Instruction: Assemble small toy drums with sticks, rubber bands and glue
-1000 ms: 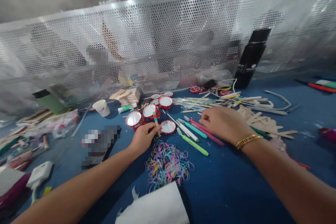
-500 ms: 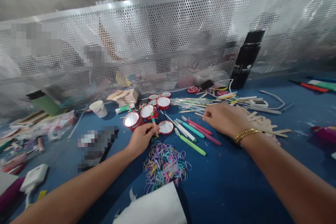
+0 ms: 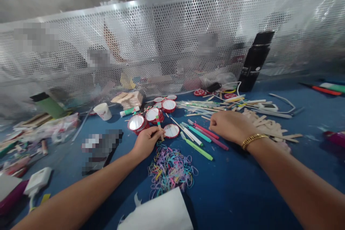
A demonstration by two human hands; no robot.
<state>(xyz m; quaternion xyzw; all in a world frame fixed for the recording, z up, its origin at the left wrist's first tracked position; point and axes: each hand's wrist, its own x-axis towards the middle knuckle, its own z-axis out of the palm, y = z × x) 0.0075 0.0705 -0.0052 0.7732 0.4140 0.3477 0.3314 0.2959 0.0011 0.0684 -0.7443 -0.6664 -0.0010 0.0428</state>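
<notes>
My left hand pinches a wooden craft stick with green, white and red colouring at its upper end. The stick stands nearly upright beside a round red-rimmed disc lying on the table. Just below that hand spreads a heap of small coloured rubber bands. My right hand, with a gold bracelet on its wrist, is closed near the pile of plain craft sticks. Its fingertips are turned away, so what they hold, if anything, is hidden. Several felt-tip pens lie between my hands.
Stacked red-rimmed discs, a paper cup and a phone are on the left. A black bottle stands by the perforated metal screen along the back. White paper lies in front.
The view has shifted slightly. My left hand still pinches the coloured stick, and my right hand stays closed in nearly the same place.
</notes>
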